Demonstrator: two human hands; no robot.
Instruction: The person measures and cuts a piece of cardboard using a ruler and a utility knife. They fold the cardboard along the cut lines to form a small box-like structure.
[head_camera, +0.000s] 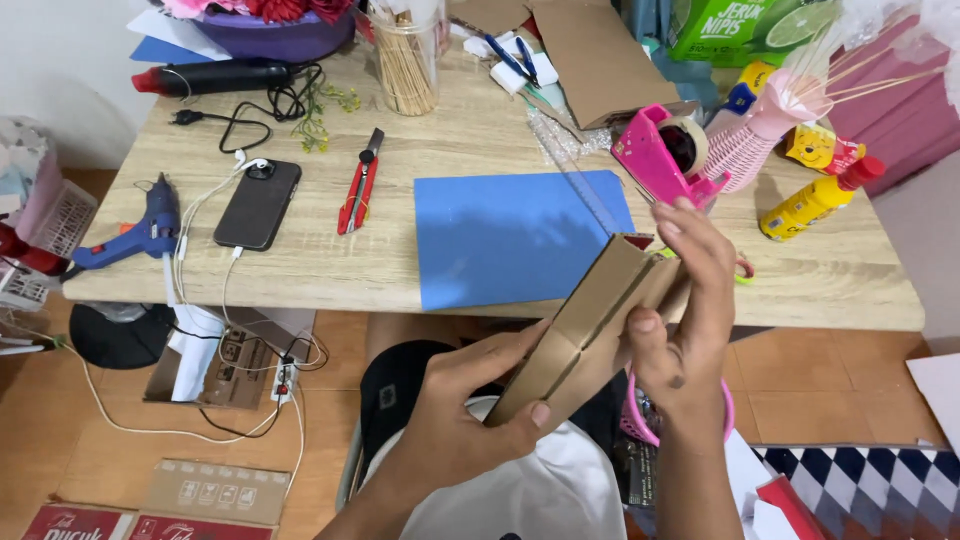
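The right hand (685, 330) covers the far end of the cardboard piece (590, 330), and the left hand's (450, 410) fingers (520, 415) hide its lower edge. At the surface's (420, 270) back edge, the purple bowl (270, 35) and jar of sticks (405, 50) are cut off by the frame. The green box (740, 25) at the back right corner is cropped too.

Wooden table (470, 130) (orange tiled floor (40, 450))

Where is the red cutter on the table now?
In the head view, the red cutter lies on the table's left half, between the black phone and the blue sheet.
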